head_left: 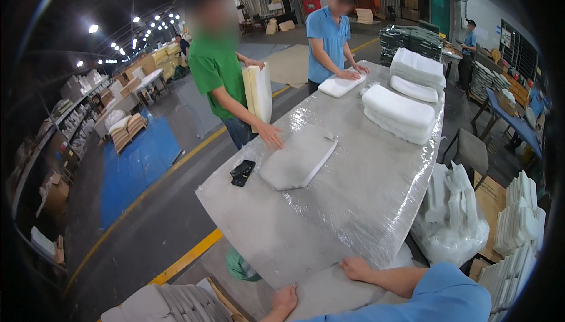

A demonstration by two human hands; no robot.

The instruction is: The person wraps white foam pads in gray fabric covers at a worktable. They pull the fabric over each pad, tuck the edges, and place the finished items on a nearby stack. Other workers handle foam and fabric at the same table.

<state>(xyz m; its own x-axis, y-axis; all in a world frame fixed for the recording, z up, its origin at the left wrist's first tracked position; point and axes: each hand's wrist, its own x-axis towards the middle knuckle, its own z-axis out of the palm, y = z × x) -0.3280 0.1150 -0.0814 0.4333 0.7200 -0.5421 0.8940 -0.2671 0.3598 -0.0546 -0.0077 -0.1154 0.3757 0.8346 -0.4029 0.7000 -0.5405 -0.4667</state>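
At the near end of the plastic-wrapped table point(376, 186), a grey fabric piece point(329, 294) lies in front of me, partly hidden by my right arm. My left hand point(285, 298) is closed on its left edge. Fingers curled, my right hand point(355, 269) grips the far edge of the same piece. Farther up the table rests a grey-covered cushion point(300, 158) with a white side. A co-worker in a green shirt point(215, 63) touches that cushion with one hand and holds a cream foam block point(258, 92) with the other.
Across the table, a co-worker in blue point(328, 36) presses on a white pad point(341, 85). White padding stacks point(400, 113) line the right side. A black object point(242, 172) lies at the left edge. Grey pieces point(170, 304) are piled at lower left; bagged white foam point(453, 216) stands right.
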